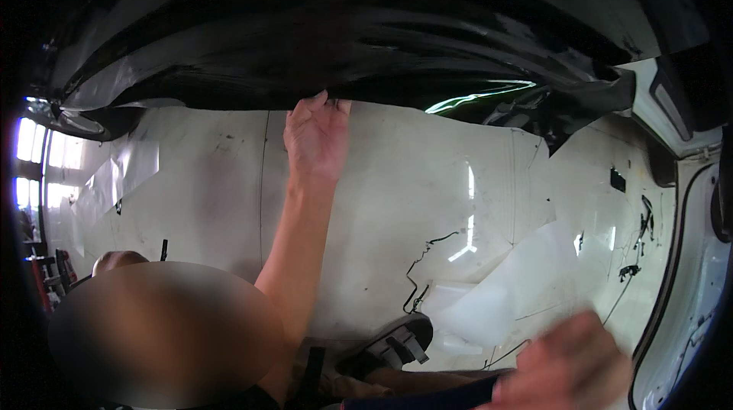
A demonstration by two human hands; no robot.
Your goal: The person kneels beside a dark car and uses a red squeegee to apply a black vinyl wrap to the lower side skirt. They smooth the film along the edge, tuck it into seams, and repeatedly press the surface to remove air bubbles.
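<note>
A sheet of glossy black film covers a car body panel across the top, its loose lower edge hanging over the floor. My left hand reaches up to that edge, palm toward me. Its thumb and curled fingers close on the film, and the fingertips are partly hidden. At the lower right my right hand is raised apart from the film. Motion smears its fingers, so whether it holds anything does not show.
Backing sheets and clear film lie on the pale floor, with black scraps at right. A sandalled foot is below. An open car door borders the right. A blurred oval hides the lower left.
</note>
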